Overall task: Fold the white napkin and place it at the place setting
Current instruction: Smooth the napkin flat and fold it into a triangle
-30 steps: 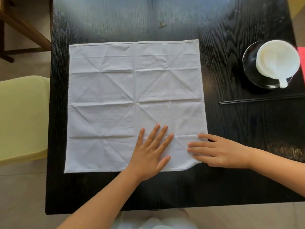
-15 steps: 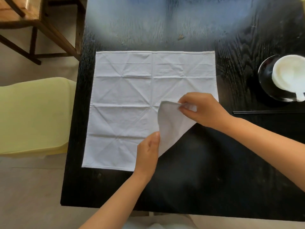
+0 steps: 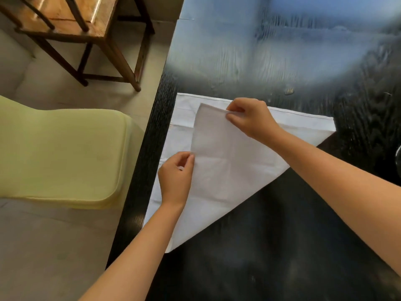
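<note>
Looks like home dining room to me: black wood-grain table [image 3: 249, 61], pale green cushioned seat [image 3: 60, 155] left of table, wooden chair [image 3: 71, 25] beyond seat, grey floor [image 3: 54, 246] beneath.

Black wood-grain table [image 3: 271, 246], window glare on far end; yellow-green chair [image 3: 60, 153], wooden stool [image 3: 71, 20], grey floor [image 3: 50, 246].

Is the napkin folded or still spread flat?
Partly folded: both hands pinch a flap of the napkin laid diagonally over it.
</note>
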The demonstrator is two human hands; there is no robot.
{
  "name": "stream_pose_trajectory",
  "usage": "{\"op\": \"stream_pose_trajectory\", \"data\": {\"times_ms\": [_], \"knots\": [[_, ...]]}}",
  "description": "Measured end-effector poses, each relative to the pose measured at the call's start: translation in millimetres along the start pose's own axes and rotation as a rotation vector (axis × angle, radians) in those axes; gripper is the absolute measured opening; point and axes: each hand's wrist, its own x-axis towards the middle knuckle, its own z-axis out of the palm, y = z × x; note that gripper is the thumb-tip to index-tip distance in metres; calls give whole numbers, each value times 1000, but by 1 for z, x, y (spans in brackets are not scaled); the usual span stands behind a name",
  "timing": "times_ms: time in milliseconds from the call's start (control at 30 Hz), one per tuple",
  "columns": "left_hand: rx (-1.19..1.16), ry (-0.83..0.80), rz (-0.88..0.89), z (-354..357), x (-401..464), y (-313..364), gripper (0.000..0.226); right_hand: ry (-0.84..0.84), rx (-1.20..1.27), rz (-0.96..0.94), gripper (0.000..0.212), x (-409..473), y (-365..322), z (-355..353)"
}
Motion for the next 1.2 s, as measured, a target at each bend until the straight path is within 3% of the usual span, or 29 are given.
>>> {"op": "stream_pose_trajectory", "data": {"times_ms": [333,633,767,933,1200], "knots": [[123,137,-93,4,81,-23,12,-31,-67,193,12,87,5,65],[216,200,-84,8,104,-32,5,-24,-233,168,11,113,7,84],[220,208,-113,9,105,-33,13,63,-295,156,21,96,25,70],[212,180,-89,7,105,-32,12,108,-344,124,10,59,62,33],[295,-17,90,11,90,-25,12,220,-258,340,8,-40,80,17]]}}
